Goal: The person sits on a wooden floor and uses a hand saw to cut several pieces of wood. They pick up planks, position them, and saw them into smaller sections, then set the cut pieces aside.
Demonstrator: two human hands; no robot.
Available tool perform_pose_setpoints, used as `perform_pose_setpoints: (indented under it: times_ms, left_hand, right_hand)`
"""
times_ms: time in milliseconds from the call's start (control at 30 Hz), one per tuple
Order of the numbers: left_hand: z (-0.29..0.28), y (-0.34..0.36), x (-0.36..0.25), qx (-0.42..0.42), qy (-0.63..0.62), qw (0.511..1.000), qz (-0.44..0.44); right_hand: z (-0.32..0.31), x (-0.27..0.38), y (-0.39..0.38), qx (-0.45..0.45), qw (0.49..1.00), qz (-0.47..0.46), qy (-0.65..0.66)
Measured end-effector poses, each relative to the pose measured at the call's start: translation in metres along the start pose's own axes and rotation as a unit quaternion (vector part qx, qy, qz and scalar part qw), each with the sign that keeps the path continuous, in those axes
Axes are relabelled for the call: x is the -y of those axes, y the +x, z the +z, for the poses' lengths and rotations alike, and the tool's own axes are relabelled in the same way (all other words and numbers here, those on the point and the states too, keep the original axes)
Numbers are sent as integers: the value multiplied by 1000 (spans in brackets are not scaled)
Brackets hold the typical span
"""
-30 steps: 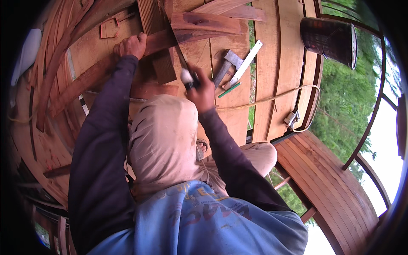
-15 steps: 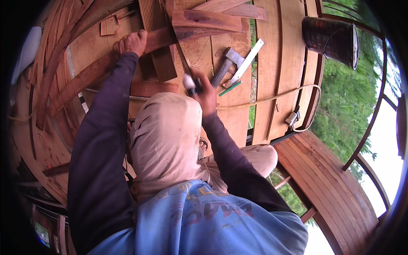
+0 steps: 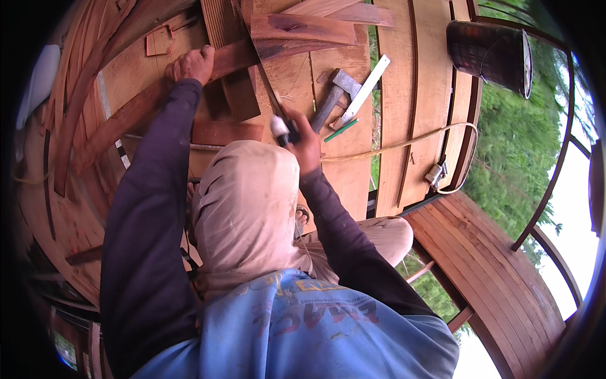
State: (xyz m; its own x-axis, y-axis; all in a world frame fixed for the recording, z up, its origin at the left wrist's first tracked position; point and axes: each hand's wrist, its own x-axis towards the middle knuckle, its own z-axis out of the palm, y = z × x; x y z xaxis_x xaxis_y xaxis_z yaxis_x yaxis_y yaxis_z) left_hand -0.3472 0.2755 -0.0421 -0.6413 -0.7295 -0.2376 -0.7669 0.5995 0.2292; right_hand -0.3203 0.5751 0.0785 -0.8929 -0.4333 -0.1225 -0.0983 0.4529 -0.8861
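Observation:
My left hand is closed on a reddish board, which lies across a grooved timber. My right hand, slightly blurred, grips a handsaw by its black-and-white handle near my raised knee; the long dark blade runs up and crosses the board to the right of my left hand. Loose reddish offcuts lie beside the blade. Right of my right hand are a hatchet, a white metal square and a thin green stick.
A dark bucket stands at the deck's edge. A pale cord runs to a small metal tool. Long strips are piled at left. Foliage shows through open framing at right, above a slatted wooden surface.
My right hand and the saw shift slightly back and forth along the blade's line, ending a little right of where they began. My left hand stays on the board.

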Motion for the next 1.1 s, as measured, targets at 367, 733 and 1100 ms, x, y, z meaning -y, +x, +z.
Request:
perform_pose_setpoints:
  times_ms: [367, 733, 1100]
  left_hand:
    - [-13, -1, 12, 48, 16, 999, 3]
    - [-10, -4, 10, 10, 10, 1000, -13]
    - [0, -6, 6, 14, 13, 1000, 6]
  right_hand:
    - [-48, 15, -102, 33, 996, 88, -1]
    - [-45, -4, -107, 49, 997, 63, 22]
    - [8, 3, 9, -1, 999, 35, -9]
